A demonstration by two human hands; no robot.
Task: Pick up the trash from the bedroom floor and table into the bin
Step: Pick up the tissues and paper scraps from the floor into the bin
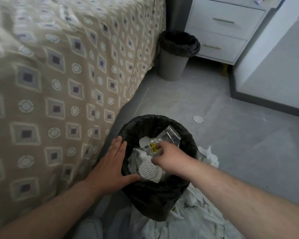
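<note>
— From where?
— Worn on head, wide-angle, facing forward and steeply down.
— How near?
— Close over bin; bed at left, floor ahead and right. One view only.

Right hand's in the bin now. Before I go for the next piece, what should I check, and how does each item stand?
1. Bin steadied: ok, left hand lies flat on the rim of the near bin.
2. Load dropped: cannot tell, right hand curls its fingers over the trash inside.
3. Trash within liner: ok, silver wrapper sits inside.
4. Floor cleared: not ok, round white disc and crumpled white paper lie outside the bin.
5. Table cleared: cannot tell, nightstand top barely shows.
</note>
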